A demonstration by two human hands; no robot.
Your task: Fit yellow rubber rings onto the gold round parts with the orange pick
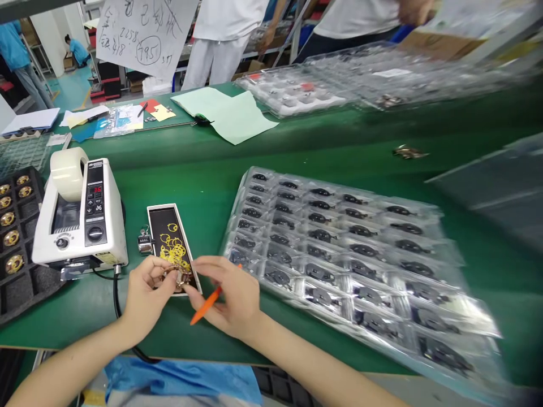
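Observation:
My left hand (pixel 148 294) is closed around a small round metal part (pixel 182 277), gold-brown and shiny, above the near end of a white-rimmed box (pixel 189 249). Thin yellow rings (pixel 172 246) lie loose on the box's black floor. My right hand (pixel 231 294) comes in from the other side, its fingertips close to the metal part. An orange pointed tool (pixel 206 306), perhaps a pen or tweezers, is gripped in that hand and slants down to the left. Whether the right fingertips touch the metal part, I cannot tell.
A white tape dispenser (pixel 104 215) stands left, by a dark tray (pixel 31 282) of gold rings. A tally counter (pixel 145 242) sits against the box. Right, a clear plastic tray (pixel 339 249) holds rows of black parts. Green paper (pixel 241 118) lies behind; people stand beyond.

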